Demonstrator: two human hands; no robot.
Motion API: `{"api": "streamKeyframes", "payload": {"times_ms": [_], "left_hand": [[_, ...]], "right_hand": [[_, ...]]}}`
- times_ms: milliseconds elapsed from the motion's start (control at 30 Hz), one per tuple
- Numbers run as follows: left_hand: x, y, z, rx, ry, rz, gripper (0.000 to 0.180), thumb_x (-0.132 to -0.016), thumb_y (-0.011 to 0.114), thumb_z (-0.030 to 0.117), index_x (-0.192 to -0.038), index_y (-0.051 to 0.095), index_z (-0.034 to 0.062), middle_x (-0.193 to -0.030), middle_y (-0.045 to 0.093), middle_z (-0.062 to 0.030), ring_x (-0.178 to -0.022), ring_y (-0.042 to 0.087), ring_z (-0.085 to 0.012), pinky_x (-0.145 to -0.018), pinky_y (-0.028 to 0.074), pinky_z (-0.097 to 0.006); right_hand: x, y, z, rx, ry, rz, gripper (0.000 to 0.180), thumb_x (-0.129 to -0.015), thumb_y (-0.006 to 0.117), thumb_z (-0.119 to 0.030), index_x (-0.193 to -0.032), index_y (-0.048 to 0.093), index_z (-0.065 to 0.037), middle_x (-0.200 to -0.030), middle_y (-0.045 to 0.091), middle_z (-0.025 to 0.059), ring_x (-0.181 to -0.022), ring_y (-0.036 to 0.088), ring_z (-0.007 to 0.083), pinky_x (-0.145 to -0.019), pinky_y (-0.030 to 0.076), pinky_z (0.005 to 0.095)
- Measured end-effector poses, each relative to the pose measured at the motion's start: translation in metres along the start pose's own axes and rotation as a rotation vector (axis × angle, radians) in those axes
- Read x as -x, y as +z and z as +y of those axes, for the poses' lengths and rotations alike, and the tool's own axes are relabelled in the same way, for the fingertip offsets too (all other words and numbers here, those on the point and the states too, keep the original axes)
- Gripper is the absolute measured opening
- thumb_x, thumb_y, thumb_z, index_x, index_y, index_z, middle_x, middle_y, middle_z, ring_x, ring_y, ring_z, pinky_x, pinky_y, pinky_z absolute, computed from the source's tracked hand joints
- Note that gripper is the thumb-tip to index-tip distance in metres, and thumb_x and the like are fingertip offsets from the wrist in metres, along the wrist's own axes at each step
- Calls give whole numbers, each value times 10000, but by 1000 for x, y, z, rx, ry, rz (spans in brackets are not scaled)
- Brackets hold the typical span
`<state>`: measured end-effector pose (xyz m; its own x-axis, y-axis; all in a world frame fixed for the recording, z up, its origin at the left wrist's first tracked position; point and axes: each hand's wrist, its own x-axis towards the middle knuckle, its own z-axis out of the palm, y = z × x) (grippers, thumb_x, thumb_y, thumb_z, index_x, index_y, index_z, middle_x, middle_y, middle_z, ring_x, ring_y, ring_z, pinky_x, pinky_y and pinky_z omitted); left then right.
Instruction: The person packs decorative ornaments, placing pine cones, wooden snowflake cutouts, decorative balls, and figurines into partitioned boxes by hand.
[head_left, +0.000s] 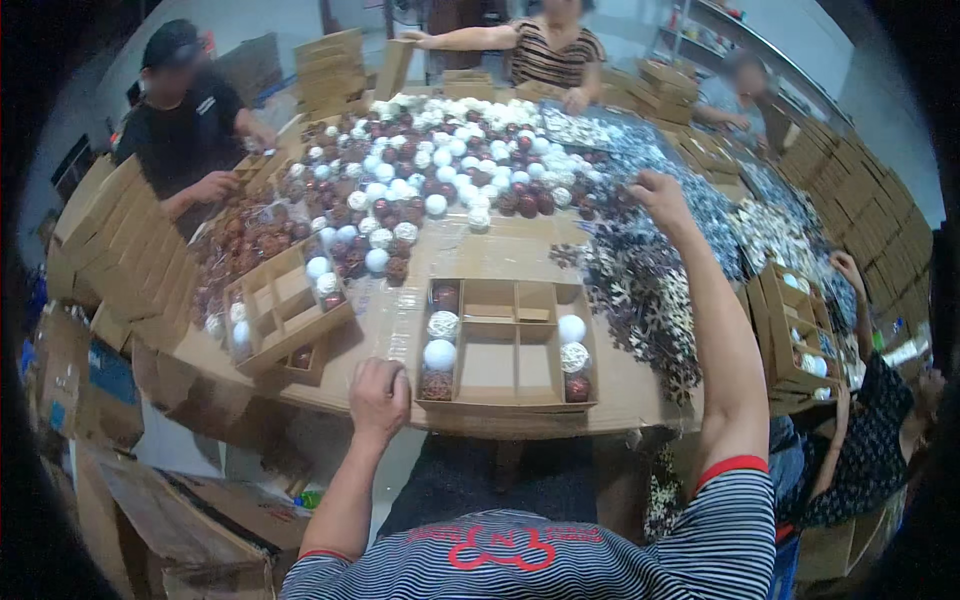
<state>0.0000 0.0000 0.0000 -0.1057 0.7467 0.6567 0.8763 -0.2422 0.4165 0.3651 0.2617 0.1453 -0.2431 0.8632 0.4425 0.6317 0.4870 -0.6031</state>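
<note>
The box stands on the desk, near its front edge, compartments facing up. Its left column holds four balls: dark red, woven white, plain white and brown; its right column shows three. The left hand sits just beside the box's lower left corner, fingers curled together. The right hand is above the dark snowflakes, fingers bent; whether they grip anything cannot be told.
</note>
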Motion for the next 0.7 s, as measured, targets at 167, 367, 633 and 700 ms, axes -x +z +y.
{"api": "streamKeyframes", "payload": {"times_ms": [167, 367, 633, 700], "left_hand": [[-14, 11, 5, 34, 13, 18, 19, -716, 527, 55, -716, 526, 36, -706, 507, -120, -674, 493, -296, -631, 394, -386], [-9, 4, -5, 3, -54, -22, 40, -703, 537, 71, -728, 536, 40, -709, 500, -129, -704, 494, -304, -645, 405, -394], [-16, 7, 5, 34, -20, -10, 81, -706, 545, 103, -752, 525, 38, -722, 496, -127, -734, 502, -296, -699, 414, -389], [-21, 1, 4, 92, -12, -16, 73, -710, 547, 88, -758, 533, 35, -734, 507, -128, -740, 510, -296, -699, 421, -371]], "right_hand": [[-7, -15, -7, -27, -8, 91, 178, -722, 565, -141, -795, 588, 21, -650, 569, 48, -585, 519, 111, -563, 423, 268], [-11, 0, -18, 29, -15, -2, 196, -744, 559, -165, -816, 585, 15, -664, 580, 83, -579, 520, 142, -571, 420, 292], [7, -6, -14, 15, 79, 42, 179, -741, 551, -135, -727, 522, 42, -619, 516, 74, -590, 462, 143, -558, 384, 296], [-2, -6, 7, 193, 23, -28, 175, -747, 544, -130, -728, 522, 42, -611, 509, 65, -584, 455, 140, -561, 382, 288]]}}
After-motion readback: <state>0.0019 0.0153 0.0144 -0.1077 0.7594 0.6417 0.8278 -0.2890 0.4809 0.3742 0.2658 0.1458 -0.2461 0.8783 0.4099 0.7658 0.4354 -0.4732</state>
